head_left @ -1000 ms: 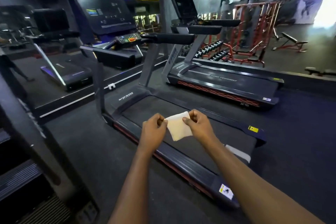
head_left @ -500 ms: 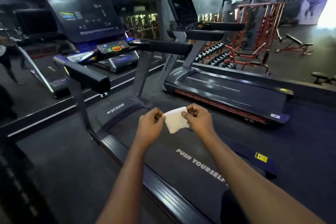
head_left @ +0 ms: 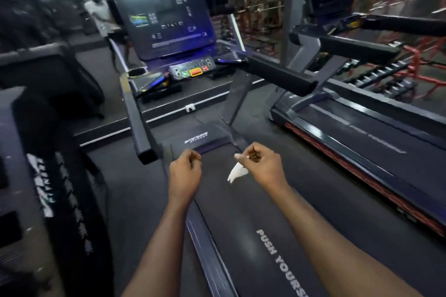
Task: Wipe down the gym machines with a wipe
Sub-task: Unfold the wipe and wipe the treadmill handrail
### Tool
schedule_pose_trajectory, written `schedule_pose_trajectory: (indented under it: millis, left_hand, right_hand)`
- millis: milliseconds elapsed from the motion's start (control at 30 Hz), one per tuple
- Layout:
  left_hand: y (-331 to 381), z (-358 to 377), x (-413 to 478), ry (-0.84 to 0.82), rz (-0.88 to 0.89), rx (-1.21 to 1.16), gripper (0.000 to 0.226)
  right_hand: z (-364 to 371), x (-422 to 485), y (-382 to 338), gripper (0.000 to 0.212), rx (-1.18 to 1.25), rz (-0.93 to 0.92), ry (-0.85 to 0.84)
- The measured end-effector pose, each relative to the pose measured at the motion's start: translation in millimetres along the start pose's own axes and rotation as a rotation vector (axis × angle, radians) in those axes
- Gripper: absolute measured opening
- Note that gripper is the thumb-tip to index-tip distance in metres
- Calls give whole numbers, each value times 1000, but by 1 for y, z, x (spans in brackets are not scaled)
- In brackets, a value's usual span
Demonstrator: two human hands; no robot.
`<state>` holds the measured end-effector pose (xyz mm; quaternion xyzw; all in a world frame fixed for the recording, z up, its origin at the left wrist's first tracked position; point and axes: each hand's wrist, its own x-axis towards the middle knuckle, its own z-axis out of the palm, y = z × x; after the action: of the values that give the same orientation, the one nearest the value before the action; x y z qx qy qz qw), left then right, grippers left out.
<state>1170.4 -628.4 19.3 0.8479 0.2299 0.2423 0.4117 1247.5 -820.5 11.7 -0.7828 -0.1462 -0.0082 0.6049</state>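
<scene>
My right hand [head_left: 261, 166] pinches a small white wipe [head_left: 236, 172], which hangs down from its fingers over the treadmill belt [head_left: 241, 212]. My left hand [head_left: 184, 171] is a short way to the left, fingers curled, holding nothing. Both hands hover above the front of the belt, which reads "PUSH YOURSELF". The treadmill's console [head_left: 166, 24] with its button panel [head_left: 193, 71] stands ahead, with a padded handrail [head_left: 280, 75] on the right and another handrail [head_left: 138, 123] on the left.
A second treadmill [head_left: 357, 132] stands close on the right. Another dark machine [head_left: 48, 142] fills the left side. A mirror wall behind the consoles reflects a person. Red racks with dumbbells [head_left: 391, 72] stand at the far right.
My left hand has let go of the wipe and the hands have drawn apart; the wipe now dangles from my right hand alone. I have moved closer to the console.
</scene>
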Motion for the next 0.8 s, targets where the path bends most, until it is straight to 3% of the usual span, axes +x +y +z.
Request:
schedule_pose_trajectory:
  millis: [100,367,700,800]
  left_hand:
    - [22,-19,24,96,-53,39,22]
    - [17,-57,76,340,-242,100,12]
    - [-60,-58,111,558,-576,26,20]
    - [-72,-55,119,588,-654,-17,27]
  right_hand:
    - [2,39,-30,17,-48,-52,-88]
    - [56,131,-62,37,-62,-50,-395]
    - [185,215,-55,24,-149,-123,-751]
    - [225,237,-61,16,-177,-186,-786]
